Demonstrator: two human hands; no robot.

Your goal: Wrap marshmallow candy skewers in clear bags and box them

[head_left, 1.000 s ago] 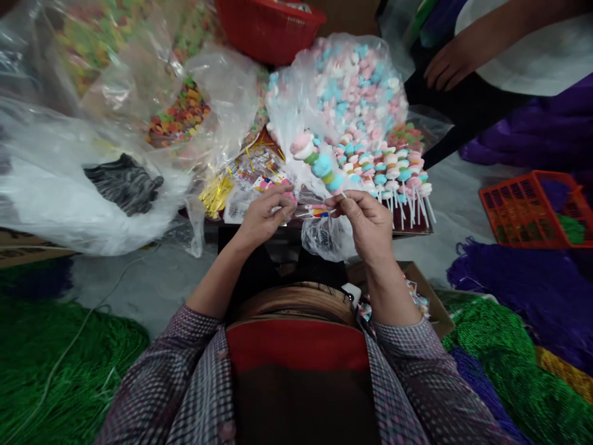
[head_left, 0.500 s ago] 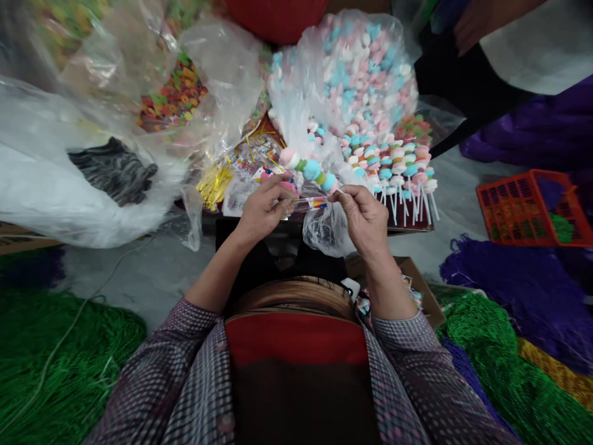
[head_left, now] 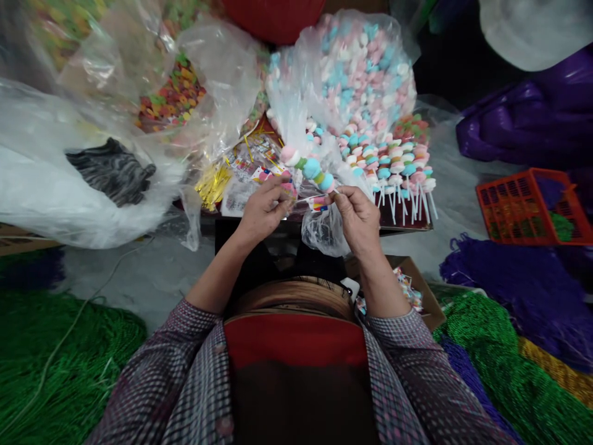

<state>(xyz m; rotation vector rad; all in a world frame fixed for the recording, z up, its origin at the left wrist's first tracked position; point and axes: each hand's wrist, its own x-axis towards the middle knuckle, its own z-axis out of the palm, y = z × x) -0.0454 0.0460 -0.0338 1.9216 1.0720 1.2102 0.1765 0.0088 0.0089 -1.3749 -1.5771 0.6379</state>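
Between the thumb and fingers of my right hand [head_left: 359,217] is the stick of a candy skewer [head_left: 311,168], threaded with pink, white, blue and green soft sweets and tilted up to the left. My left hand [head_left: 264,211] pinches a clear plastic bag [head_left: 317,204] with a colourful printed end. That printed end lies just below the skewer, close to my right fingertips; whether they also touch it I cannot tell. Under my left hand is a pile of printed bags [head_left: 264,175]. Yellow twist ties [head_left: 214,185] lie to its left.
Finished-looking skewers [head_left: 407,162] lie at the table's right. Behind them stands a big bag of marshmallows [head_left: 365,68]; ring gummies [head_left: 173,96] fill another bag at left. A cardboard box [head_left: 428,300] with wrapped sweets is by my right arm. An orange crate [head_left: 532,207] stands on the floor.
My right hand has shifted slightly left, closer to my left hand. The bag's printed end now shows wider. Another person's hand at the top right has gone out of view.
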